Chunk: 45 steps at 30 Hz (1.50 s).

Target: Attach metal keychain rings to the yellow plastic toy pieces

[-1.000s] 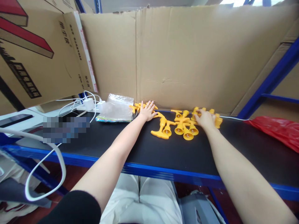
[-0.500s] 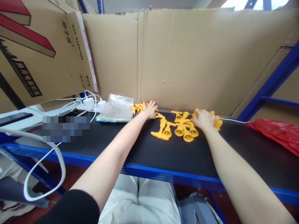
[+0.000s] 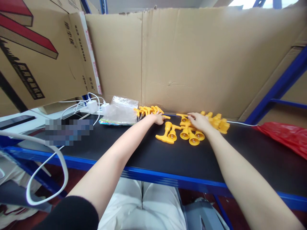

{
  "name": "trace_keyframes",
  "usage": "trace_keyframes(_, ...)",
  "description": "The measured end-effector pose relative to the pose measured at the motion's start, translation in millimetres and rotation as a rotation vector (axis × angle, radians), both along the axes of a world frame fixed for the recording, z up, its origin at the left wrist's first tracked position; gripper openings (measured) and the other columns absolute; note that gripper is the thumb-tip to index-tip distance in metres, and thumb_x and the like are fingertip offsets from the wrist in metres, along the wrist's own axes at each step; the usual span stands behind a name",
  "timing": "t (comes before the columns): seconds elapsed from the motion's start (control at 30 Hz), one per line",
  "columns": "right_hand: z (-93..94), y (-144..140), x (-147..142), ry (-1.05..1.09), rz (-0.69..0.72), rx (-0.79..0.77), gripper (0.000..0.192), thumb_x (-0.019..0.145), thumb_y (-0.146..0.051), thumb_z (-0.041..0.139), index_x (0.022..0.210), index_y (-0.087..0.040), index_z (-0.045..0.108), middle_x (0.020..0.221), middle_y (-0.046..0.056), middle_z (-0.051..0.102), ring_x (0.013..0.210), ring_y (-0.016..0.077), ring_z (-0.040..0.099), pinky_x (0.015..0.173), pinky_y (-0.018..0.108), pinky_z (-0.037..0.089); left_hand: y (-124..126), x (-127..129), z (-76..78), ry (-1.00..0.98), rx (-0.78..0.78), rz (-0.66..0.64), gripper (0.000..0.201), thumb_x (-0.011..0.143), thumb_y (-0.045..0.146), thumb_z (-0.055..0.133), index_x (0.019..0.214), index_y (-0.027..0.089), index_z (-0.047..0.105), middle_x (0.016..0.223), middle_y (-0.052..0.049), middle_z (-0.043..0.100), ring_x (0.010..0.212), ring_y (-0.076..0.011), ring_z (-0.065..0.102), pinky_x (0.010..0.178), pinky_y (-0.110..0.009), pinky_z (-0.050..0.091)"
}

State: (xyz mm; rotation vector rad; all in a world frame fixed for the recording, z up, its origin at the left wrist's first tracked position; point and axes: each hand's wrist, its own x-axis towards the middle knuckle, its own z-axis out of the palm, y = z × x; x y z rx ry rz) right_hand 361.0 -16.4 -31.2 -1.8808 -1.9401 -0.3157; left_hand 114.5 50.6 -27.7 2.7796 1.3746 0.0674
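My left hand (image 3: 158, 118) is closed on a yellow T-shaped corkscrew handle (image 3: 167, 117), whose end sticks out to the right. Behind it lies a row of similar handles (image 3: 148, 110) with dark metal spirals. My right hand (image 3: 198, 120) has its fingers stretched leftward, apart, at the edge of a group of yellow corkscrews (image 3: 184, 134) with bell-shaped cups. Metal tips show inside some cups. Two more corkscrews, one lying on its side (image 3: 165, 135), rest between the hands. Beyond my right hand is a pile of yellow cups (image 3: 218, 123), partly covered by it.
A black-topped bench (image 3: 153, 159) with a blue frame holds everything. At left are a clear plastic bag (image 3: 121, 110), white chargers (image 3: 92, 106) and cables. A red plastic bag (image 3: 285, 135) lies at right. Tall cardboard (image 3: 192, 60) stands behind the bench.
My right hand has moved left from the cup pile to the corkscrews. My left hand has lowered slightly and gone from spread fingers to closed on a handle.
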Motion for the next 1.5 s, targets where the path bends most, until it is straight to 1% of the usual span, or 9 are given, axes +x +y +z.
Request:
trace_keyframes(0.1,-4.5,5.1,-8.2,0.015,0.084,-0.128,0.045,0.092,-0.042,0.033,0.122,-0.023,0.06,0.127,0.008,0.059,0.12,0.0275,0.049,0.098,0.045,0.036,-12.9,5.0,-0.5,0.048,-0.041,0.063,0.052,0.086,0.035,0.04,0.139,0.032,0.039,0.155,-0.005,0.016,0.143,-0.0301,0.006,0.106,-0.068,0.007)
trace_keyframes(0.23,-11.1,9.9,-14.9,0.031,0.123,-0.24,0.045,0.091,-0.043,0.034,0.123,-0.022,0.059,0.135,0.007,0.052,0.126,0.0262,0.043,0.104,0.045,0.031,-18.9,9.2,-6.1,0.066,0.067,0.075,0.051,0.092,0.042,0.028,0.141,0.027,0.037,0.155,-0.006,0.017,0.144,-0.0252,0.007,0.11,-0.06,-0.005)
trace_keyframes(0.5,-8.3,4.9,-26.6,0.001,0.019,-0.195,0.033,0.088,-0.043,0.041,0.106,-0.021,0.059,0.118,0.012,0.057,0.106,0.0267,0.055,0.09,0.046,0.043,-14.1,9.4,-18.7,0.03,0.2,0.091,0.054,0.094,0.047,0.018,0.138,0.025,0.041,0.154,-0.006,0.022,0.143,-0.0216,0.012,0.113,-0.056,-0.004)
trace_keyframes(0.77,-3.7,2.4,-31.0,-0.025,0.025,-0.317,0.044,0.091,-0.041,0.031,0.123,-0.025,0.056,0.127,0.01,0.057,0.116,0.0299,0.051,0.093,0.052,0.039,-20.2,4.8,-14.5,-0.09,0.176,0.054,0.056,0.095,0.046,0.016,0.138,0.019,0.04,0.154,-0.01,0.019,0.144,-0.0226,0.007,0.111,-0.059,-0.007)
trace_keyframes(0.93,-0.6,-1.1,-32.6,-0.041,-0.009,-0.304,0.041,0.089,-0.044,0.032,0.112,-0.024,0.06,0.119,0.01,0.063,0.111,0.0339,0.054,0.088,0.055,0.039,-22.5,10.8,-0.7,-0.21,0.174,0.018,0.05,0.088,0.028,0.037,0.138,0.017,0.038,0.155,-0.01,0.017,0.144,-0.025,0.004,0.11,-0.063,0.002)
trace_keyframes(1.07,-0.1,-3.6,-33.8,-0.029,-0.049,-0.256,0.032,0.088,-0.042,0.037,0.103,-0.022,0.057,0.107,0.011,0.066,0.105,0.0321,0.056,0.085,0.052,0.04,-32.8,20.3,17.2,-0.311,0.19,-0.02,0.049,0.087,0.025,0.039,0.135,0.016,0.04,0.152,-0.01,0.025,0.143,-0.0244,0.011,0.111,-0.061,0.01)
trace_keyframes(1.23,0.8,-8.1,-33.9,-0.046,-0.058,-0.126,0.022,0.088,-0.027,0.035,0.101,-0.019,0.05,0.109,0.014,0.061,0.103,0.03,0.056,0.085,0.049,0.039,-54.0,28.2,44.7,-0.419,0.382,-0.11,0.045,0.085,0.017,0.04,0.129,0.015,0.047,0.152,-0.009,0.026,0.143,-0.0224,0.01,0.115,-0.052,0.012)
trace_keyframes(1.37,7.7,-15.0,-36.1,-0.048,-0.029,0.016,0.024,0.087,-0.026,0.035,0.105,-0.018,0.048,0.108,0.015,0.06,0.096,0.0293,0.058,0.084,0.047,0.039,-68.1,24.6,69.0,-0.51,0.342,-0.123,0.044,0.088,0.019,0.036,0.13,0.015,0.046,0.142,-0.009,0.044,0.133,-0.0191,0.036,0.112,-0.04,0.027)
trace_keyframes(1.5,19.0,-22.0,-44.7,-0.025,0.049,0.206,0.029,0.088,-0.028,0.037,0.113,-0.017,0.047,0.113,0.016,0.058,0.093,0.029,0.058,0.081,0.044,0.04,-83.7,9.1,90.2,-0.376,0.167,-0.133,0.045,0.089,0.027,0.039,0.132,0.015,0.047,0.128,-0.009,0.058,0.118,-0.0206,0.053,0.102,-0.034,0.04)
